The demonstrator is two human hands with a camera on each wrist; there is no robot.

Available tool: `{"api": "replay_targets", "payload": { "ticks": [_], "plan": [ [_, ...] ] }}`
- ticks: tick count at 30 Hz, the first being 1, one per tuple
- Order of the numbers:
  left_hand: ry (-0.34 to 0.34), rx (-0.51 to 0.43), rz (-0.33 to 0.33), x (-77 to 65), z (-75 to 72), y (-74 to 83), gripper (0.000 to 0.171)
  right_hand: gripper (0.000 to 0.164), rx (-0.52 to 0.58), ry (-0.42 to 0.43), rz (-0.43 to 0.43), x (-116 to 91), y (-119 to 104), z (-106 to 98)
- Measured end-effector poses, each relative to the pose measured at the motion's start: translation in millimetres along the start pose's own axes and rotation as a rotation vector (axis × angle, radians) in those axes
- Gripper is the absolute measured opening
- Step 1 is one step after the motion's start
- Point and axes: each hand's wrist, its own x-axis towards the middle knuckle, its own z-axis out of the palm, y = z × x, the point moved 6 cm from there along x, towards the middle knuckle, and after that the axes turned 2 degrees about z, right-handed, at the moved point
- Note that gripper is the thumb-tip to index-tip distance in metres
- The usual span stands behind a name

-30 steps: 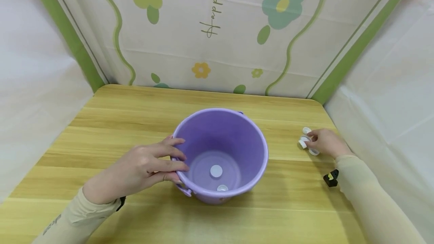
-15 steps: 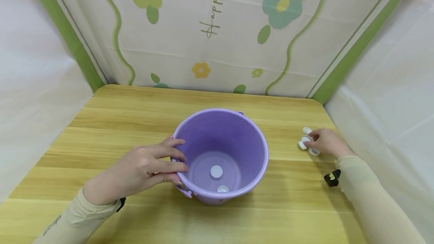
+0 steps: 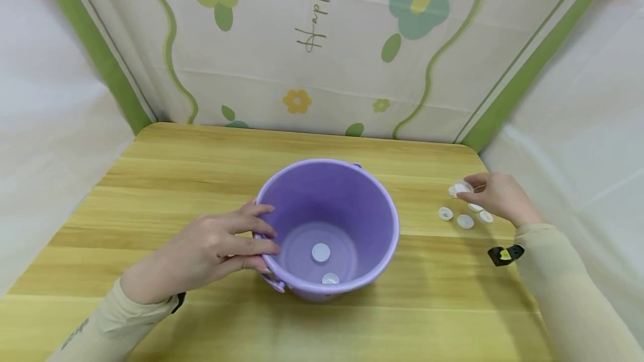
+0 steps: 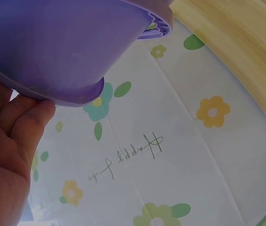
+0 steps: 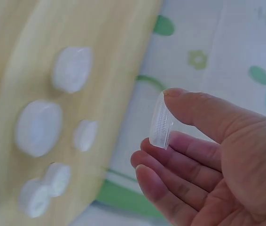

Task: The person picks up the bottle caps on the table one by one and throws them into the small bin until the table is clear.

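My left hand (image 3: 201, 256) grips the left rim of the bucket (image 3: 322, 191), fingers hooked over it and tips inside, a hold I judge is there to steady it. The bucket stands upright on the table (image 3: 201, 166) in front of me, mouth up, so its inside lies in plain sight. On its floor lie two caps (image 3: 321, 252), near each other.

My right hand (image 3: 498, 197) is well apart from the bucket, pinching a cap (image 5: 160, 123) between thumb and fingers. I hold it by its edge, probably because so thin a thing gives little else to grasp.

Five loose caps (image 5: 39, 127) lie scattered just below that hand, which partly covers them. Between them and the bucket's inside stands the rim's right side. The bucket's handle (image 3: 274, 282) hangs by my left fingers; a flowered cloth (image 3: 352, 77) rises behind the table.
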Motion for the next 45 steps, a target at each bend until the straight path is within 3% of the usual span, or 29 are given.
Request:
{"api": "replay_targets", "payload": {
  "ticks": [6, 13, 23, 28, 37, 45],
  "plan": [
    [-0.008, -0.009, -0.007, 0.3, 0.5, -1.4, 0.025, 0.056, 0.006, 0.062, -0.053, -5, -35, -19],
    [0.006, -0.023, -0.016, 1.4, 1.1, -1.4, 0.024, 0.046, 0.015, 0.159, -0.158, -14, -90, -46],
    [0.01, -0.011, -0.004, 3.3, -1.2, -0.9, 0.024, 0.043, 0.083, 0.184, -0.246, -22, -154, -65],
    [0.003, -0.012, 0.0, 3.2, -0.5, -0.7, 0.025, 0.039, 0.082, 0.189, -0.293, -29, -184, -70],
    [0.004, -0.012, -0.002, 1.9, -0.2, -1.5, 0.025, 0.035, 0.057, 0.177, -0.517, -36, -246, -69],
    [0.009, -0.008, 0.002, 1.4, 0.1, -2.0, 0.025, 0.038, -0.007, 0.16, -0.618, -35, -283, -62]
  ]
}}
